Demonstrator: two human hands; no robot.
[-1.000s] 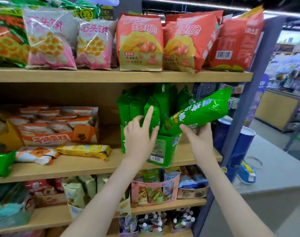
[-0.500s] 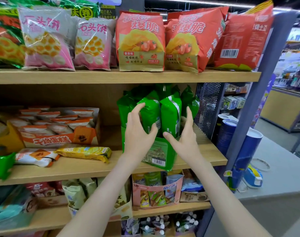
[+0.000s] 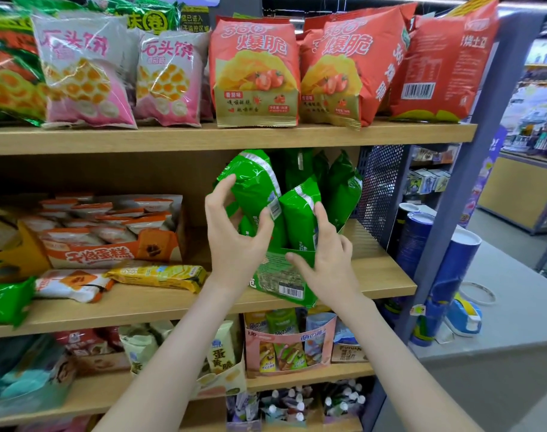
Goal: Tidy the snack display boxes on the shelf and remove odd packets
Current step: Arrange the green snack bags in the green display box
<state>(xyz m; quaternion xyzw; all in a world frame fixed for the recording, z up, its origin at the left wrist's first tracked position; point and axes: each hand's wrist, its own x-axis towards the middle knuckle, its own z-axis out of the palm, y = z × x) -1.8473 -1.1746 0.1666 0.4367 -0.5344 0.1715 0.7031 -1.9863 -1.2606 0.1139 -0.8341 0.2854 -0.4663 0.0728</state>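
Note:
A green display box (image 3: 281, 280) stands on the middle shelf (image 3: 387, 275), holding several upright green packets (image 3: 340, 185). My left hand (image 3: 234, 235) curls its fingers and thumb round one green packet (image 3: 250, 185) that leans left above the box. My right hand (image 3: 328, 260) touches the neighbouring green packet (image 3: 298, 219) with its forefinger, thumb resting on the box's front rim. Loose on the same shelf lie a yellow packet (image 3: 160, 275), an orange-and-white packet (image 3: 72, 283) and a green packet (image 3: 7, 302) at the far left.
An orange cake display box (image 3: 110, 244) sits left on the middle shelf. Pink and red crisp bags (image 3: 256, 73) line the top shelf. Lower shelves hold a pink box (image 3: 287, 347) and small bottles. Blue tubes (image 3: 453, 269) stand on a grey counter at right.
The green packet my right hand held sideways went upright into the box. My left hand has now taken hold of another packet and tilted it left; my right hand moved to the box front.

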